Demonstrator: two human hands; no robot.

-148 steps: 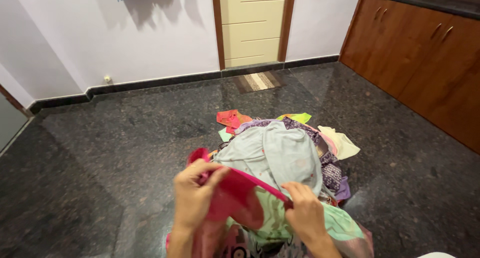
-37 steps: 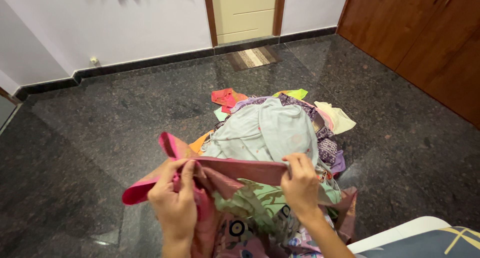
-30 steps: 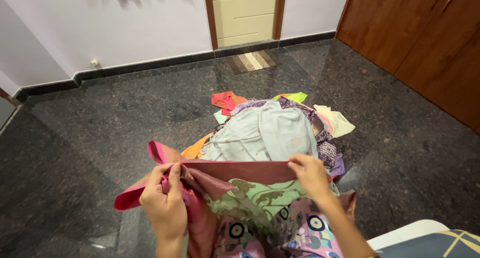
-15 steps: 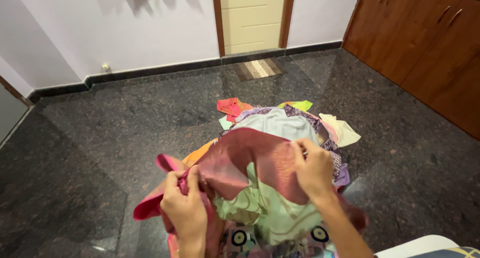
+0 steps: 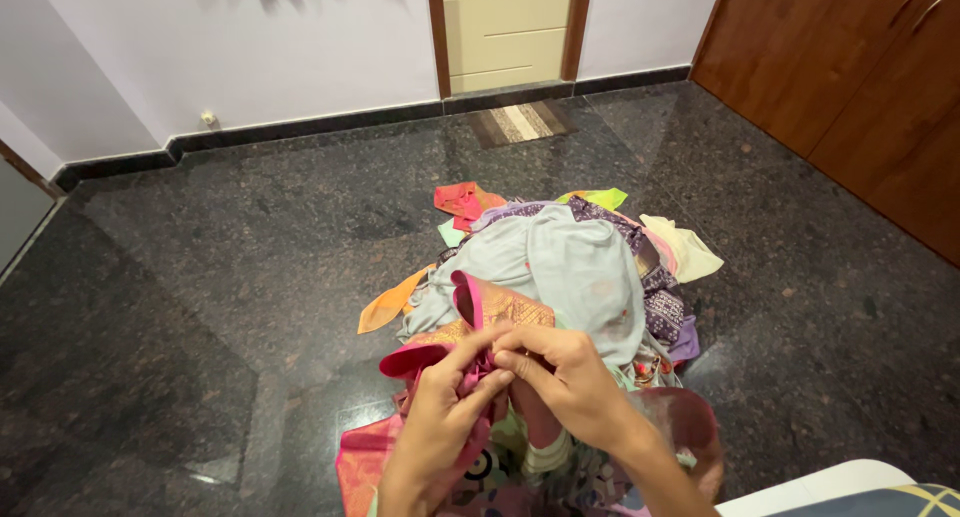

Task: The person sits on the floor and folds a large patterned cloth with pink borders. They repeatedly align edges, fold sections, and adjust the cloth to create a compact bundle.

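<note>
I see both my hands brought together low in the middle of the view, fingertips meeting. My left hand [image 5: 440, 427] comes up from the bottom edge, fingers curled and pinched at the tips, thumb pointing up toward the right one. My right hand [image 5: 565, 382] reaches in from the lower right, forearm angled, knuckles up, fingers bent and pinching closed against the left fingertips.
</note>
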